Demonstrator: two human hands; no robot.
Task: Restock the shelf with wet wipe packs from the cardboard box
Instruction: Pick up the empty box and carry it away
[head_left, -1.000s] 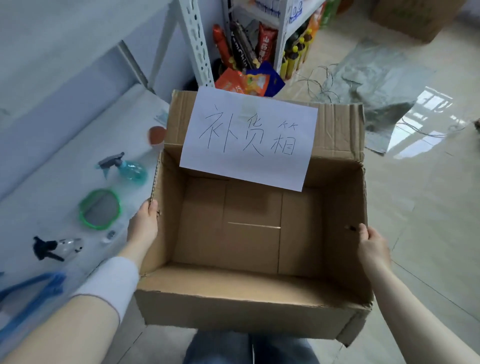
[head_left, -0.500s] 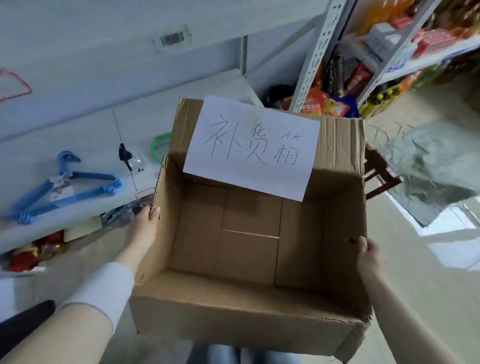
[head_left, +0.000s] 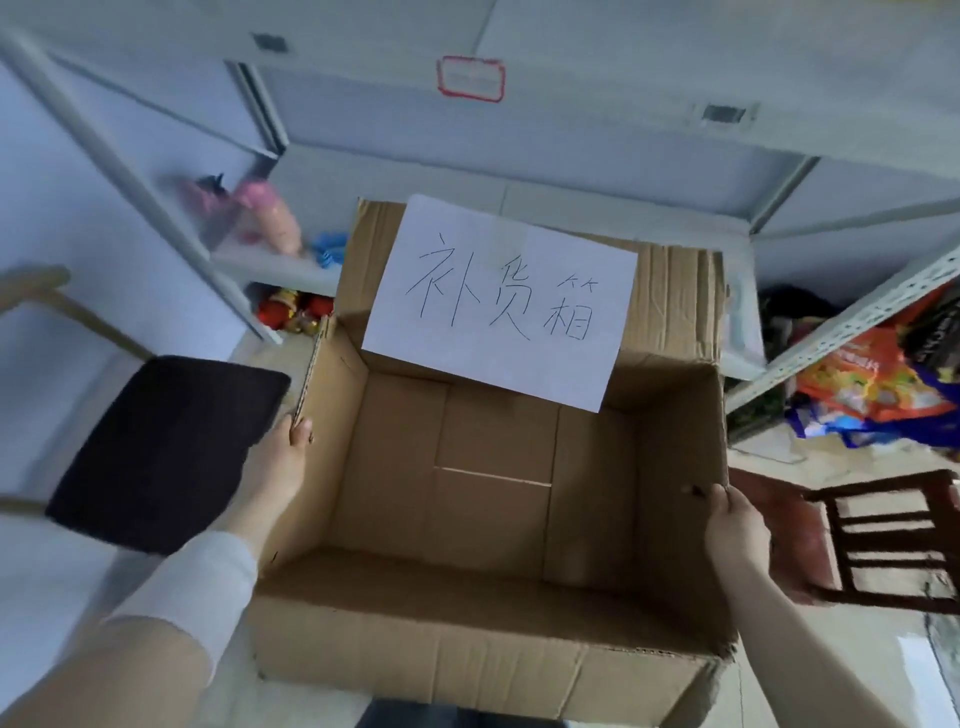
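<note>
Head view, looking down into an open cardboard box (head_left: 488, 525) held in front of the body by both hands.

Box: flaps up, interior bare brown cardboard, floor seam visible. No wet wipe packs can be seen inside it. Far flap carries a white paper sheet (head_left: 501, 299) with handwritten characters in black; the sheet's lower edge hangs over the box opening.

Left hand (head_left: 278, 460): on the left wall of the box, fingers closed around the upright left flap edge, thumb tip showing at the rim. White cuff (head_left: 192, 587) on the forearm behind it.

Right hand (head_left: 735, 530): on the right wall, fingers curled over the top edge and pinching it, thumb on the inner face. Forearm bare.

Surroundings:
- Grey-white metal shelf (head_left: 597, 171) directly beyond the box; the level facing the box looks bare. A red-bordered label (head_left: 470, 78) sits on the shelf edge above.
- Left shelf bay: pink items (head_left: 260, 215), blurred; a blue item (head_left: 330, 249) just beside the box's far left corner; red-and-gold items (head_left: 293, 309) on the level below.
- Dark chair seat (head_left: 161, 452) just beside the left hand.
- Right: dark wooden chair (head_left: 893, 540) near the right hand; orange and blue snack bags (head_left: 872, 384) under a perforated shelf rail.

Motion blur on the background; box and hands are sharp.
</note>
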